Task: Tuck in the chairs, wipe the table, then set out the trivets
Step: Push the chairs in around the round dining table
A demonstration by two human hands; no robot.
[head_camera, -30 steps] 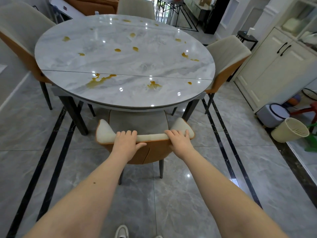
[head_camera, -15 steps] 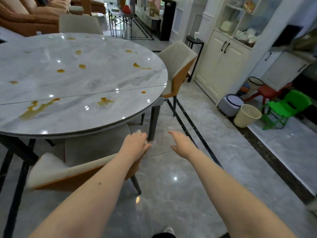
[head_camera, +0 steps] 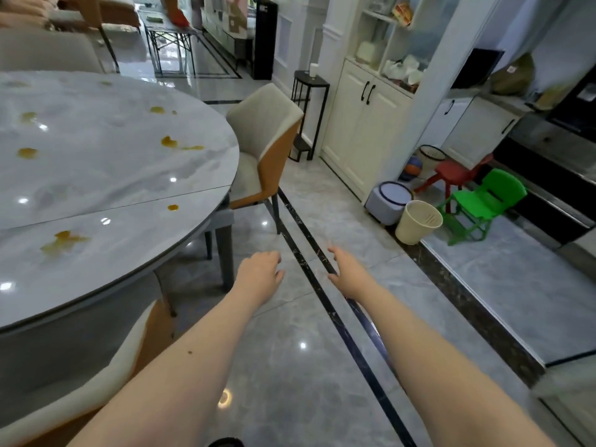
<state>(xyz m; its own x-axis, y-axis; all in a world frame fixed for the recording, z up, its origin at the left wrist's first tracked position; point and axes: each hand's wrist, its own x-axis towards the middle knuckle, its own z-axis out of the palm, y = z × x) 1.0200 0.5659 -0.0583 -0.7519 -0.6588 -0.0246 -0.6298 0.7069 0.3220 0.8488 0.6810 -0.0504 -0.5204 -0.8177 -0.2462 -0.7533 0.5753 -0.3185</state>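
Stained round table (head_camera: 96, 175), three chairs, two empty hands

No legible text, label, brand or number anywhere; packaging on the far shelves too blurred to read.

Both bare forearms reach forward from the near edge toward the middle of the view, held in the air and touching nothing; the left hand (head_camera: 259, 272) is palm down, back of the hand up, fingers loosely curled downward with the thumb out to the right, holding nothing; the right hand (head_camera: 346, 272) lies just right of it, apart from it, palm turned inward and down, fingers fairly straight and pointing far and left, likewise holding nothing; the two forearms converge slightly as they extend.
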